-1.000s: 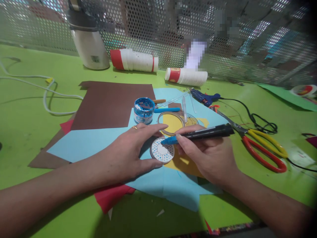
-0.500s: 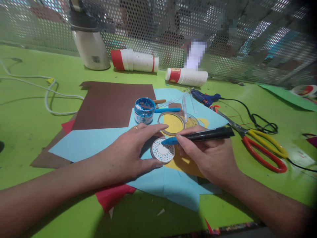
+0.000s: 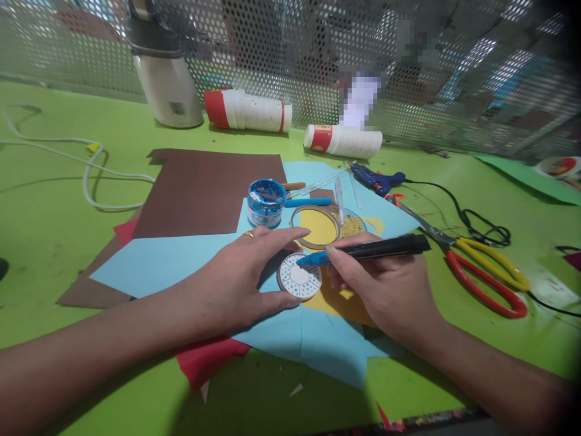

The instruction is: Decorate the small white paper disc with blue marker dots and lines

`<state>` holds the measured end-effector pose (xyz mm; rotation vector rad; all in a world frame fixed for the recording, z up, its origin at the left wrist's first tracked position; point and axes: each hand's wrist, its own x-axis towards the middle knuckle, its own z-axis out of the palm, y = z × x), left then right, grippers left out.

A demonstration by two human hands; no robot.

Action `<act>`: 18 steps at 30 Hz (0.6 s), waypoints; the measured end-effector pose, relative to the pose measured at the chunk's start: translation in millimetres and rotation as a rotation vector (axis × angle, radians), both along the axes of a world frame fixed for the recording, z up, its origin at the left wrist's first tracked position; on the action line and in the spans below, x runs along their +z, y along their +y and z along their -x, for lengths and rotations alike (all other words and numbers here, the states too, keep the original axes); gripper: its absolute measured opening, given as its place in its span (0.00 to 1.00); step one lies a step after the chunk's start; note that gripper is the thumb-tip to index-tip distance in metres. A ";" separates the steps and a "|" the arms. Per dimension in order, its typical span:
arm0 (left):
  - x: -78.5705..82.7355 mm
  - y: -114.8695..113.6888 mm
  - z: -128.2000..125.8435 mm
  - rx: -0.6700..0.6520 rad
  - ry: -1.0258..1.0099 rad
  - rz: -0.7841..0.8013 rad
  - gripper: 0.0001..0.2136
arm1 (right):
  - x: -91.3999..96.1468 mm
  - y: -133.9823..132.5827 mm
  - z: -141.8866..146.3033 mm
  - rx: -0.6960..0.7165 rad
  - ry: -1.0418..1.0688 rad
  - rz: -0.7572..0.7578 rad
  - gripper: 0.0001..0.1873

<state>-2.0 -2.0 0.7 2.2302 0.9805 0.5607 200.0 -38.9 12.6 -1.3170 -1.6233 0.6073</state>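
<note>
A small white disc with blue dots and a hexagon in the middle lies on light blue paper. My left hand rests beside it, thumb and forefinger pressed against its rim. My right hand grips a black marker, whose blue tip touches the disc's upper edge. Just behind stand an open pot of blue paint and a round ring over yellow paper.
Brown paper lies at the back left, red paper near the front. Red-and-yellow scissors and a blue glue gun with black cord are at the right. Two glue bottles lie by the mesh wall, a white cable at far left.
Almost nothing has changed. The marker tip has shifted very slightly on the disc's upper edge; both hands stay in place.
</note>
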 end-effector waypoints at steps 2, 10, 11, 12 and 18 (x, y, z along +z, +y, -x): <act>0.0 0.3 0.1 0.004 -0.005 0.006 0.34 | -0.7 0.8 0.3 -0.006 0.024 0.010 0.04; -0.8 1.4 0.4 0.001 -0.010 0.003 0.33 | 1.7 -0.6 -0.7 -0.062 0.126 -0.035 0.05; -0.9 1.3 0.4 0.001 -0.014 0.001 0.33 | 2.5 -1.0 -1.3 -0.077 0.145 -0.048 0.05; -0.9 1.1 0.3 0.002 -0.017 0.000 0.34 | 3.0 -1.2 -2.0 -0.083 0.165 -0.057 0.05; -1.1 -0.2 0.7 0.021 -0.019 0.027 0.35 | -0.9 0.1 -8.9 -0.017 0.328 0.005 0.04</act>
